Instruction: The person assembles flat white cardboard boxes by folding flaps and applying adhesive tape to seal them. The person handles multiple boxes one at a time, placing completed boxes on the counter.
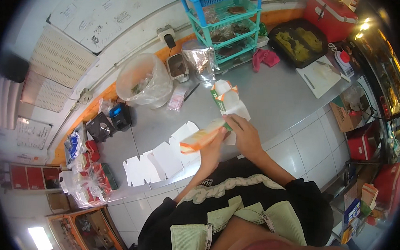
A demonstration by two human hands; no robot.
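Observation:
Both of my hands are closed on a white, orange and green paper carton above the front part of the steel table. My left hand grips it from below near its middle. At its right end the fingers of my right hand press on it. The carton is smeared by motion, so its folds are hard to make out. Just beyond my right hand stand white cartons with orange and green edges, with flaps up. To the left, several flat white carton blanks lie overlapping in a row.
Behind stand a lined plastic bin, a foil bag and a turquoise tiered rack. On the right are a pink cloth, a black tray, a white cutting board with a knife, and a red cooler.

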